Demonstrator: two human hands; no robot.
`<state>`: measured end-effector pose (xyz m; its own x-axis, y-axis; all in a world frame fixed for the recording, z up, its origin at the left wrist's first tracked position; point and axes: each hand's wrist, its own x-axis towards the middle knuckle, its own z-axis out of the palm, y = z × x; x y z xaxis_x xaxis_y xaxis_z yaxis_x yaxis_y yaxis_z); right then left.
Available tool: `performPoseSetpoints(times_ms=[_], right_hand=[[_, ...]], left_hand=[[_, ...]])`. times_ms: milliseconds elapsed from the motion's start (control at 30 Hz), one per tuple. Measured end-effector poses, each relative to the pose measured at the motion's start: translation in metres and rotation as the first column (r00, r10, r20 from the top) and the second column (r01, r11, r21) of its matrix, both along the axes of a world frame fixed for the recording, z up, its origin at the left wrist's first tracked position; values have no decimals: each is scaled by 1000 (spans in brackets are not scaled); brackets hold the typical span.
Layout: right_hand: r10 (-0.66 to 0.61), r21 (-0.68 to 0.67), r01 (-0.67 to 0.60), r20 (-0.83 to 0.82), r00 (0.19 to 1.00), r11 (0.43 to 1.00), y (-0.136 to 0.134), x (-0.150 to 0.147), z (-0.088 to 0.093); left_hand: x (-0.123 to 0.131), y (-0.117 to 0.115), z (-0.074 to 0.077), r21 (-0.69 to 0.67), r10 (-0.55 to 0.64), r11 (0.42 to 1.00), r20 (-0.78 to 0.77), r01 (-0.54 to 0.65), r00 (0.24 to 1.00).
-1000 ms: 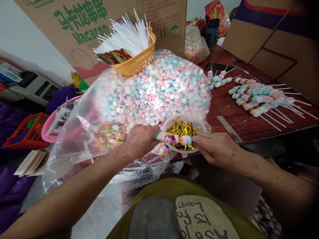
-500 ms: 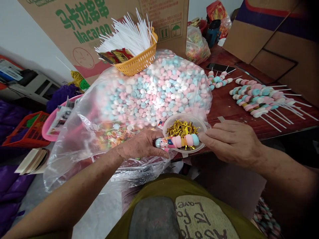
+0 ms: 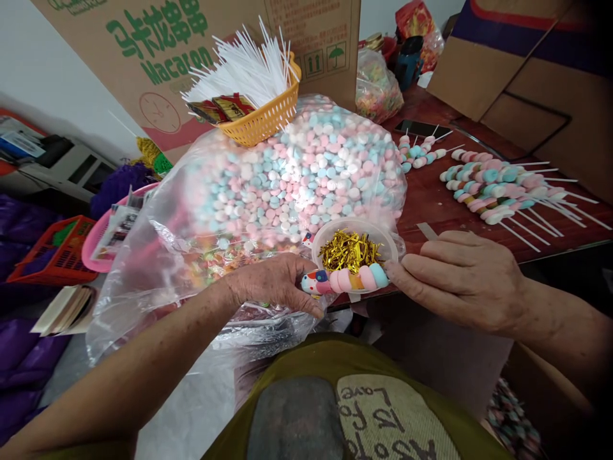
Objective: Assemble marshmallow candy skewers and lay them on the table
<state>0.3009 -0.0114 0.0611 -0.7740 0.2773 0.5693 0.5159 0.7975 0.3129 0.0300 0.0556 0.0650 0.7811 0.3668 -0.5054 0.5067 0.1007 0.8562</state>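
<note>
A marshmallow skewer in pink, orange and blue, its left end in a printed wrapper, lies crosswise between my two hands. My left hand is closed around its wrapped end. My right hand pinches the blue end with curled fingers. The skewer hovers over the near rim of a clear plastic bowl full of gold twist ties. Behind it bulges a big clear bag of pastel marshmallows.
Several finished skewers lie on the red-brown table at right, with a phone behind. An orange basket of white sticks rests on the bag before a "Macaron" carton. Pink and red baskets sit at left.
Both hands have drawn the skewer a little toward me, from over the bowl to its near rim. My right hand has slid right along it and now covers the table edge.
</note>
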Motion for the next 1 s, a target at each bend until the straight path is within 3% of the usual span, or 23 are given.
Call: performPoseSetpoints(times_ms=[133,267,467,600,667,733,800,867,900,1000], right_hand=[[19,-20,-20,-12,1000,1000,0,-6,-1],[47,-75,-44,28,999,996,1,-16,-6],[39,-337,-39,-7,999,941,9,-35,-17],[23,-388,-31,-26,999,921,11,-30,-14],[1,-400,-5,-11,1000,916,9,-24,-13],[-24,-447,26,11,1000,894,6,-18,-13],[-61,-530,57,10,998,846,4,-15,-13],[-105,-628,63,-30,994,776,2,-12,-12],[-128,-672,54,-62,990,739,2,-12,-11],[-222,-779,35,-134,966,626,2,-10,-8]], left_hand=[[8,0,1,75,-61,995,-134,72,989],[17,-1,-1,49,-98,993,-170,107,981],[30,0,-5,188,-153,962,-228,197,962],[23,5,3,236,-148,953,-185,191,971],[19,5,9,348,-129,915,-224,203,966],[18,2,12,560,-63,787,-343,258,937],[20,-3,10,753,37,564,-432,338,901],[22,-8,5,850,112,371,-440,374,891],[23,-11,2,872,137,313,-432,375,891],[21,-14,-7,894,196,223,-432,390,880]])
